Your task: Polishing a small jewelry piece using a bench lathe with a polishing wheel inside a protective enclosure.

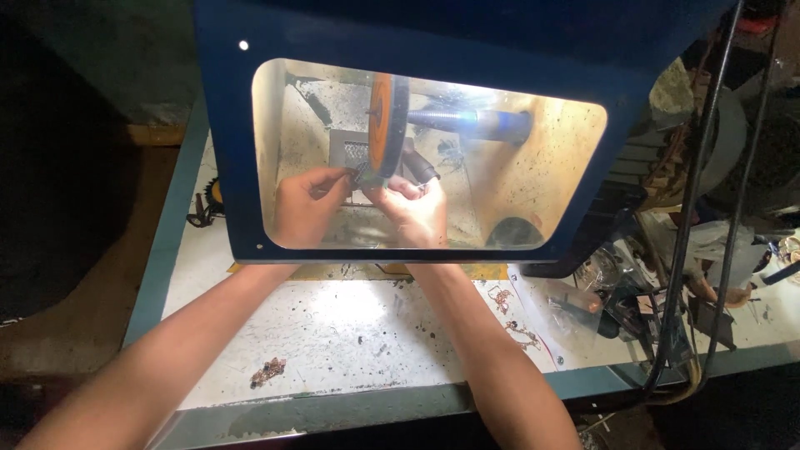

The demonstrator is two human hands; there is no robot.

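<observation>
Behind the clear window of a blue hood (417, 33), an orange polishing wheel (385, 123) sits on a horizontal spindle (471, 123). My left hand (307, 204) and my right hand (417, 208) are both inside the lit chamber, pinching a small dark metal piece (362, 172) between them. The piece is pressed against the lower edge of the wheel. My right index finger wears a dark finger cover (419, 164). Both forearms reach in under the hood from the front.
A white, stained bench top (350, 333) with a teal edge lies under my arms. A small coppery ornament (268, 371) lies near its front, more coppery pieces (512, 321) to the right. Clutter, plastic bags and black cables (692, 250) fill the right side.
</observation>
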